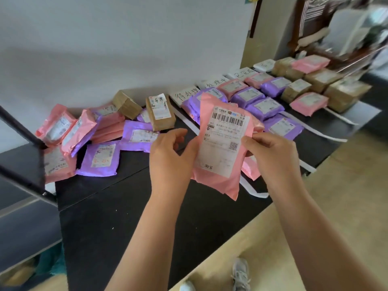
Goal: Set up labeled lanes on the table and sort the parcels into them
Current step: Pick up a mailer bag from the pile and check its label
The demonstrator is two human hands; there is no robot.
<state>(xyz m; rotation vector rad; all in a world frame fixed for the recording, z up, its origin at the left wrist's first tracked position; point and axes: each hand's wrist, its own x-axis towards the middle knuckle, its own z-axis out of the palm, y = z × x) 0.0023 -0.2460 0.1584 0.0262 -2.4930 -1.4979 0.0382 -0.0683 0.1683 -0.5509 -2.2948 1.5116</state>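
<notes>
Black table [126,217] cut off at the bottom, and the far cardboard boxes [346,93] blur beyond reading. Above it the glossy pink poly mailer [218,175] stands upright between both hands, left hand [170,156] gripping its left edge, right hand [270,156] pinching the right. Its white shipping label [224,141] faces us, small print illegible.

The left hand [170,156] and the right hand [273,158] are gripping the side edges of a pink parcel [222,143] above the black table [126,217], while a pile of pink and purple parcels [100,139] is lying to the parcel's left and handwritten lane cards [186,94] are sitting beyond it.
</notes>
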